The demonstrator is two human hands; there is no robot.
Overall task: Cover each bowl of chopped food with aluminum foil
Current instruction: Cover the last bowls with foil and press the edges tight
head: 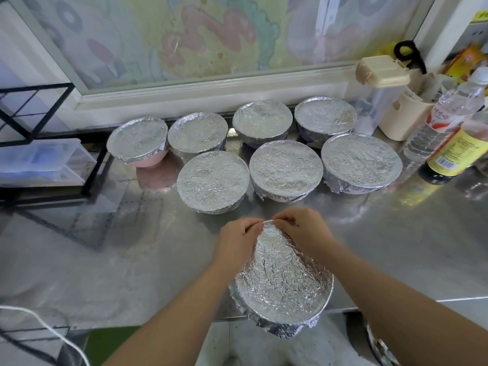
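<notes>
A bowl wrapped in crinkled aluminum foil [282, 281] stands at the near edge of the steel counter [132, 260]. My left hand [235, 241] and my right hand [303, 228] meet at its far rim, and their fingertips pinch the foil edge there. Behind it stand several more foil-covered bowls in two rows: a pink one at far left [137, 140], a front-row bowl [212, 178], another in the middle [285, 169], and a wide one at right [361, 161].
At the right are a clear water bottle [446, 120], a dark sauce bottle with a yellow label [454, 154], a cream holder [404, 114] and a clear jug with a beige lid [380, 72]. A black wire rack with plastic boxes [45, 159] stands at left. A white cord [47, 328] lies bottom left.
</notes>
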